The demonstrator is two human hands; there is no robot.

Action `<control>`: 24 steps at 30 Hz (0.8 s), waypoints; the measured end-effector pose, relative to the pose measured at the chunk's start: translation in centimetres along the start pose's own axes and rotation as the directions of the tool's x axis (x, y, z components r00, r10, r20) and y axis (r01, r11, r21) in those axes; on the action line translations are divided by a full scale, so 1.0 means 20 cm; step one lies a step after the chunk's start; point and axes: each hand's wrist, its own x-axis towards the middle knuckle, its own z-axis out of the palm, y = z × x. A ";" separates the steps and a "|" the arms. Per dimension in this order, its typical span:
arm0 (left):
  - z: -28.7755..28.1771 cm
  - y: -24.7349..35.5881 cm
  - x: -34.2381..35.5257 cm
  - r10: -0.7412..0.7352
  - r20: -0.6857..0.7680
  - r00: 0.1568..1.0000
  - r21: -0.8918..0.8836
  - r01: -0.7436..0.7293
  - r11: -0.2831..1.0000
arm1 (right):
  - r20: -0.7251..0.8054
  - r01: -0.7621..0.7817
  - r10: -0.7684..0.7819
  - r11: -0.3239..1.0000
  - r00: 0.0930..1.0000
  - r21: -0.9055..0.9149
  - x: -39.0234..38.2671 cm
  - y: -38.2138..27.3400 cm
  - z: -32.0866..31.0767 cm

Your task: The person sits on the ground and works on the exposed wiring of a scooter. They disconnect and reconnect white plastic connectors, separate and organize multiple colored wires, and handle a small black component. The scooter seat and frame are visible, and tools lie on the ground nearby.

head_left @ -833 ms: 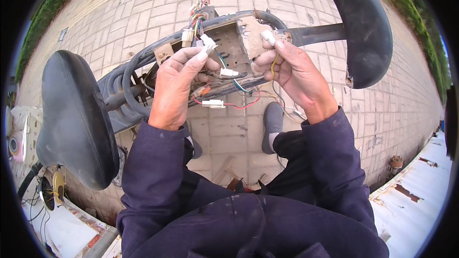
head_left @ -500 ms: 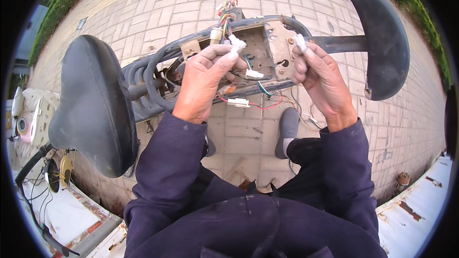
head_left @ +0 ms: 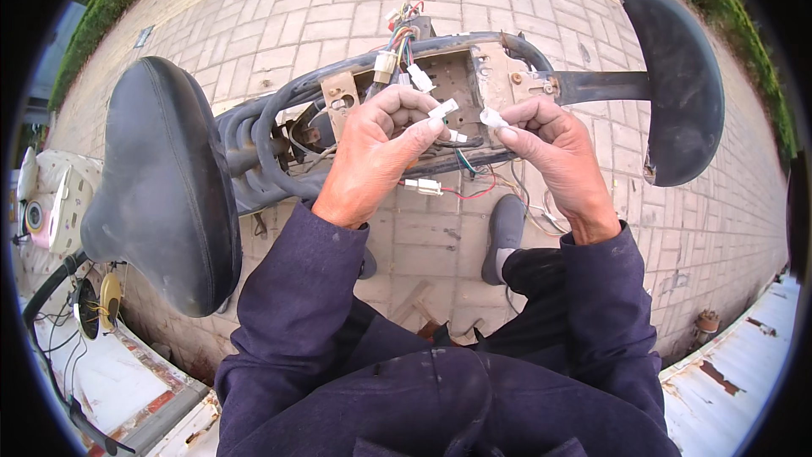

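Note:
My left hand (head_left: pixel 378 152) pinches a small white plastic wire connector (head_left: pixel 443 108) between thumb and fingertips. Just right of it, my right hand (head_left: pixel 555 152) grips another white connector (head_left: pixel 491 118), and a short gap separates the two. Both hands are over the open compartment of a dusty vehicle frame (head_left: pixel 296 80). Behind the left fingers hangs a further white connector (head_left: pixel 420 78), beside a cream one (head_left: pixel 384 66) on a bundle of coloured wires (head_left: pixel 404 36). Below the left hand, a white connector on a red wire (head_left: pixel 424 187) dangles at the frame's near side.
A black saddle (head_left: pixel 165 186) stands at the left and a curved black backrest (head_left: pixel 681 89) at the right. Loose wires (head_left: pixel 533 199) droop near my shoe (head_left: pixel 506 241). White rusty panels (head_left: pixel 727 372) lie at the lower corners, with a round speaker-like part (head_left: pixel 35 217) far left.
My right hand has moved left and slightly down, bringing its connector close to the left one. My left hand has shifted a little right and down, its connector now angled toward the other.

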 end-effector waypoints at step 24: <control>0.01 -0.03 -0.01 0.045 0.058 0.997 0.193 -0.056 0.980 | 0.131 0.472 -0.592 0.470 0.795 -0.745 0.01 0.03 0.07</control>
